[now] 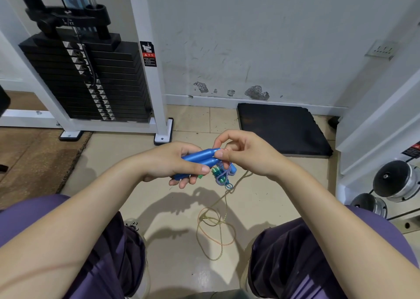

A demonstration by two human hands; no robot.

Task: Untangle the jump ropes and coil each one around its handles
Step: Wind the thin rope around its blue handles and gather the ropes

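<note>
Two jump ropes are in play, and neither looks finished. Your left hand [181, 162] is wrapped around a pair of smooth blue plastic handles [201, 159] held side by side, pointing toward your right, with the thumb pressed along the lower one. Just beyond the handle tips, your right hand [245, 155] pinches something small between thumb and forefinger, apparently the rope end at the tips, though your fingers hide exactly what. Below that pinch hangs a short bundle of blue-and-white braided rope [223, 175] wound around green-capped handle ends [217, 172]; it looks coiled, but whether it is fully secured cannot be told. From this cluster a thin yellow-and-orange cord [216, 228] trails down to the beige tiled floor [170, 219], where it lies in loose overlapping loops between your knees. So, as a judgement, most of that cord is left to wind onto the blue handles. Both forearms reach forward from your lap, wrists meeting in front of you, hands held above the floor.
</note>
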